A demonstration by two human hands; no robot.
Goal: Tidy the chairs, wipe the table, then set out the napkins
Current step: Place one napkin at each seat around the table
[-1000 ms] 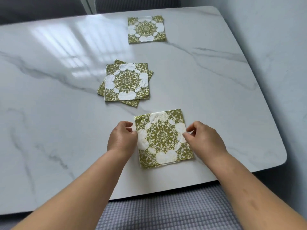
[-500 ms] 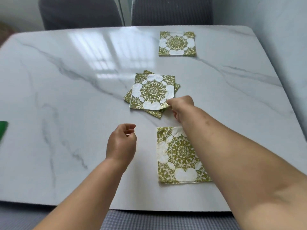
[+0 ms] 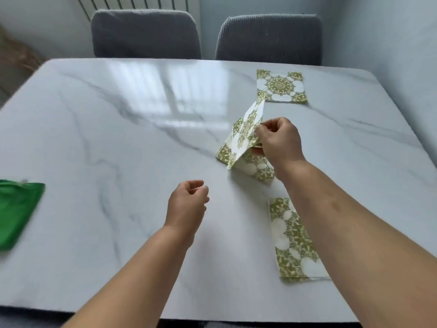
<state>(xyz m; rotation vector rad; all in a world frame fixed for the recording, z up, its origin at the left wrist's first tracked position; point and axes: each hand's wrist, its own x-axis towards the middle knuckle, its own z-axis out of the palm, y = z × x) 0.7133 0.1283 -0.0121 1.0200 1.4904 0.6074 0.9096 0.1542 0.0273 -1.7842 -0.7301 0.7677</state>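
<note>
carefully now: the right hand [image 3: 279, 140] is pinching the top napkin [image 3: 247, 133] off the stack [image 3: 260, 168]; the left hand [image 3: 186, 204], loosely curled, is holding nothing, so a second sheet is risking dragging along.

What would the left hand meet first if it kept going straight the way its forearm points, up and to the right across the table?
Probably the napkin stack in the middle, where the right hand is lifting the top napkin. The left hand hovers empty, only bare table between; depth is uncertain.

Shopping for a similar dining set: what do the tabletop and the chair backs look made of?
Tabletop: glossy marble-look slab, white with grey veins and window reflections; real stone or sintered imitation, unclear. Chair backs: grey ribbed fabric, corduroy-like, matte and padded.
</note>
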